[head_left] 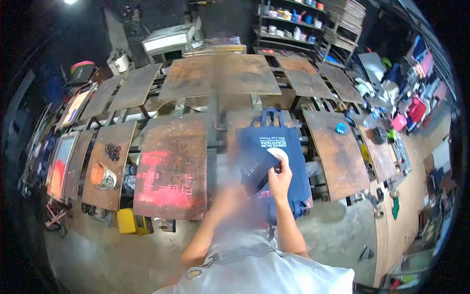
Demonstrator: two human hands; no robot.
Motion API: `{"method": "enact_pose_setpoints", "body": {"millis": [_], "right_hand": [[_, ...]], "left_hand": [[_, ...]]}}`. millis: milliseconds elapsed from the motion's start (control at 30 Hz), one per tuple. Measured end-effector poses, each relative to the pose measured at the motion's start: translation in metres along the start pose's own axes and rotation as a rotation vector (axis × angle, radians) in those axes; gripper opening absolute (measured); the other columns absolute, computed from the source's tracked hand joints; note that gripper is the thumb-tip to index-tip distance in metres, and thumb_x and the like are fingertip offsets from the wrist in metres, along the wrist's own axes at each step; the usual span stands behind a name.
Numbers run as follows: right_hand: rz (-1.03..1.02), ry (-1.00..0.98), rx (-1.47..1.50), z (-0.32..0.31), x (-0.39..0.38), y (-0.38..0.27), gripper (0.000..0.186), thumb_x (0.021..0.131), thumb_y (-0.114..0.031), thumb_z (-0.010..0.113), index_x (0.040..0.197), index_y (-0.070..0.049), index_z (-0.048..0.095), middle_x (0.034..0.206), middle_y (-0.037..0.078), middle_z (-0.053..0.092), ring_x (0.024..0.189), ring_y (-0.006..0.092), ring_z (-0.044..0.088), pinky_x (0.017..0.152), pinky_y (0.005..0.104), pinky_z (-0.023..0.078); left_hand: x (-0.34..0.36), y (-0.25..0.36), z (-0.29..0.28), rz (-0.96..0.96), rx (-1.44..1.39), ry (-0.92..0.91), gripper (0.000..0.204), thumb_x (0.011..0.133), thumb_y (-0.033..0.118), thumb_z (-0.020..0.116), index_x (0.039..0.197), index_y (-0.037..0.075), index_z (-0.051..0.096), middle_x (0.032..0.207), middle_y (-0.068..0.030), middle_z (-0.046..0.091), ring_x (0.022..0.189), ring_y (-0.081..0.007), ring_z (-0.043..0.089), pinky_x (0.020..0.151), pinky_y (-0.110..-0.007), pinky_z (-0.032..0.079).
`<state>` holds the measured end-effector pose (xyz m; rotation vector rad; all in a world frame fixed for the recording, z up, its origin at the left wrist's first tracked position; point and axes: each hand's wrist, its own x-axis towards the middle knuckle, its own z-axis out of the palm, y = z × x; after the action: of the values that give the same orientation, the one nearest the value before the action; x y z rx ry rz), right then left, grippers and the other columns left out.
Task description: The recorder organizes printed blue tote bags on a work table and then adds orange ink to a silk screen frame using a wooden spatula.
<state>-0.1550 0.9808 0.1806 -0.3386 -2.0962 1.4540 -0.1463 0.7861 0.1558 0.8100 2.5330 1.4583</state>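
The person stands at a ring of rusty brown printing boards [219,76]. A dark blue cloth bag [289,161] with handles lies flat on the board right in front. It has a white round mark and small pale letters on it.

The right hand [280,179] rests on the bag, and its fingers pinch a folded-up blue flap [254,164] of the cloth. The left hand [230,188] is a blur beside that flap, so I cannot tell if it is open or closed.

It looks like the bag is being lifted or folded off the board. A good next move would need a firm hold on the cloth, kept away from the printed part, in case the ink is wet.

The board [171,166] on the left has red paint smears in block shapes. Further left, a round tub [103,176] of orange paint sits on a narrow board [110,147]. A yellow box [131,221] sits on the floor under it. A small bright blue thing [340,128] lies on the board to the right. Shelves [291,24] at the back hold little pots in many colours.
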Motion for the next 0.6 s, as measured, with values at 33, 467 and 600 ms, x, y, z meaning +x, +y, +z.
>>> {"method": "enact_pose_setpoints", "body": {"millis": [33, 467, 600], "right_hand": [[0.006, 0.033, 0.025, -0.002, -0.002, -0.001, 0.031, 0.076, 0.003, 0.061, 0.107, 0.001, 0.061, 0.087, 0.005, 0.063, 0.076, 0.0134, 0.058, 0.071, 0.0274, 0.048], [0.208, 0.217, 0.284, -0.067, -0.004, 0.023, 0.057, 0.051, 0.018, 0.055, 0.103, -0.004, 0.061, 0.098, 0.001, 0.058, 0.084, 0.0124, 0.054, 0.07, 0.0238, 0.047], [0.235, 0.196, 0.409, -0.091, -0.003, 0.018, 0.058, 0.05, 0.018, 0.054, 0.103, -0.003, 0.06, 0.098, 0.003, 0.058, 0.086, 0.0142, 0.056, 0.073, 0.0241, 0.048]], "left_hand": [[-0.004, 0.0, -0.001, 0.004, 0.01, -0.02, 0.02, 0.077, 0.01, 0.079, 0.081, -0.001, 0.062, 0.08, -0.0117, 0.064, 0.074, -0.0234, 0.064, 0.068, -0.033, 0.049], [0.001, 0.028, 0.008, 0.204, -0.085, -0.211, 0.02, 0.078, 0.008, 0.076, 0.081, -0.002, 0.058, 0.077, -0.0135, 0.059, 0.071, -0.0292, 0.059, 0.066, -0.036, 0.045], [0.004, 0.034, 0.021, 0.235, -0.163, -0.238, 0.021, 0.077, 0.007, 0.077, 0.081, -0.004, 0.059, 0.075, -0.0122, 0.058, 0.069, -0.0248, 0.058, 0.061, -0.034, 0.044]]}}
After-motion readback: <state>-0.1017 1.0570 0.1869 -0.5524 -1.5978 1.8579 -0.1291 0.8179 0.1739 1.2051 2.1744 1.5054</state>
